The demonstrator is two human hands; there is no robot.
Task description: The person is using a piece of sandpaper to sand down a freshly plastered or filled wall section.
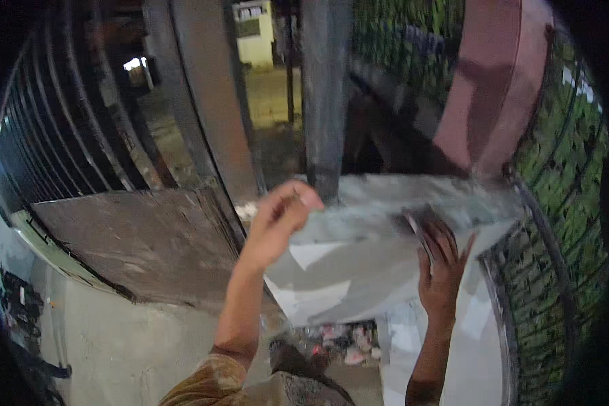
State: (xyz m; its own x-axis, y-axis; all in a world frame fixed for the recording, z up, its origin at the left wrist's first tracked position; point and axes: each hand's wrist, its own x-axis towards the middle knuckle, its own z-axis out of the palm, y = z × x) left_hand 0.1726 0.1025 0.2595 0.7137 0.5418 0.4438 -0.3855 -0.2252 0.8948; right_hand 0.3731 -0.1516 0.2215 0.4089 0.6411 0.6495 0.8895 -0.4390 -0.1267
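My left hand (283, 218) is raised in front of the metal post, just over the left end of a low grey wall. Its fingers are curled into a pinch, and I cannot make out whether anything small is in them. Over the top of the low wall (365, 210), my right hand (442, 260) grips a thin, flat, dark thing with a pale edge (421, 237). Thumb and fingers lie on either side of it, the little finger sticking out. Blur hides its exact kind.
Grey metal posts (326, 88) rise behind the wall. To the left stand a barred gate (81, 108) and its brown lower panel (142, 243). A pink pillar (490, 81) and a leafy wire fence (555, 155) border the right. Litter (348, 344) lies at the wall's foot.
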